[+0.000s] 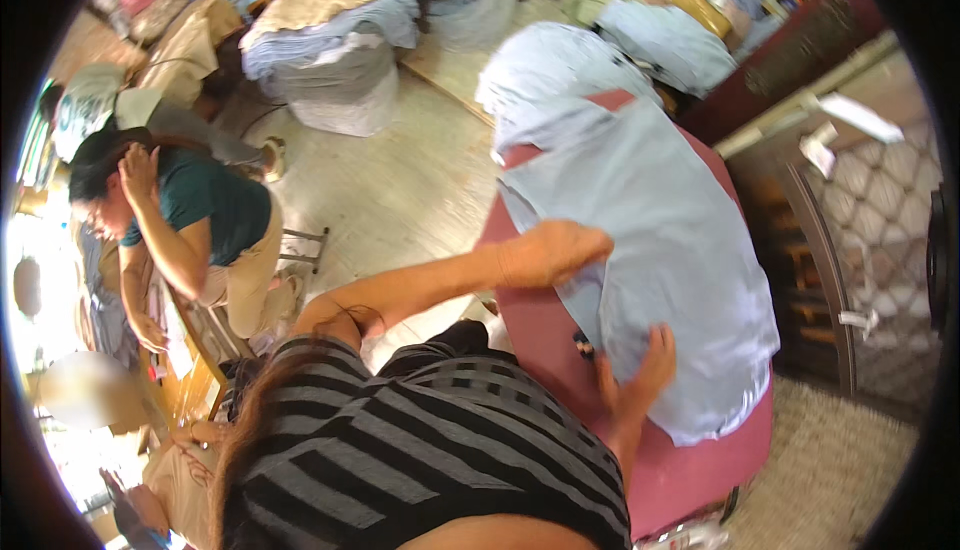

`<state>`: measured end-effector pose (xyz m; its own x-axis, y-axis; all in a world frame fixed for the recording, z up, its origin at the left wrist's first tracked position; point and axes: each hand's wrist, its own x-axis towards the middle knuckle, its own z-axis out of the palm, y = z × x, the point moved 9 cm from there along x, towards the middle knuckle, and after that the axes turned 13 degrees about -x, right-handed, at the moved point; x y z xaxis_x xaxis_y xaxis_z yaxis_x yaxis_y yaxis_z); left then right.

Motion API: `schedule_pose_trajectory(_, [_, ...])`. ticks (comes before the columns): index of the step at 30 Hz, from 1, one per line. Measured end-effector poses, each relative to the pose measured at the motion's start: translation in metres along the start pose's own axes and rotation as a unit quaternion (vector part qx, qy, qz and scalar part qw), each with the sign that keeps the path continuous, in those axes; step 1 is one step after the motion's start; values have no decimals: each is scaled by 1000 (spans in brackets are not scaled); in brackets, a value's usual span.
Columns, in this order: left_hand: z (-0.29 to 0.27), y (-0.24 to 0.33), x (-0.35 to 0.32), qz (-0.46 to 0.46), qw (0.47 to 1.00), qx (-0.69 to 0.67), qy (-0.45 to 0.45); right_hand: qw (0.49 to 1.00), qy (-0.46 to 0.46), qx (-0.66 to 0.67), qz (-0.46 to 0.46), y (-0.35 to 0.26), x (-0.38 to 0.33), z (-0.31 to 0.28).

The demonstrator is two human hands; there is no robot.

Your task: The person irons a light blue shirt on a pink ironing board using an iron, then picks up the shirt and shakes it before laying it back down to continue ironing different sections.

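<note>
Steadying cloth (680,220) on the table (532,335), apparently, right hand (642,382) is spread; left hand (560,253) curls, whether pinching I can't tell.

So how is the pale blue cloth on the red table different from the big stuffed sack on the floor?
The pale blue cloth lies mostly spread out on the red table; the stuffed sack stands bulging on the floor.
The cloth is all pale blue; the sack is greyish, with blue and cream fabric on top.
The left hand and right hand are at the cloth; neither touches the sack.
Both look rumpled.
</note>
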<state>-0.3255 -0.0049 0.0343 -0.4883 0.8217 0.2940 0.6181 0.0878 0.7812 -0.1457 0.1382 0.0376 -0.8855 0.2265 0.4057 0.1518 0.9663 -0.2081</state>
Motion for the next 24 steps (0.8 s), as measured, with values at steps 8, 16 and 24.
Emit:
schedule_pose_trajectory(8, [-74, 79, 32, 94, 993, 73, 9, 995, 45, -83, 28, 111, 30, -65])
schedule_pose_trajectory(16, [-138, 135, 33, 177, 953, 118, 217, 976, 187, 66, 91, 151, 30, -212])
schedule_pose_trajectory(24, [-117, 10, -13, 41, 978, 112, 173, 972, 144, -20, 185, 219, -1, -285])
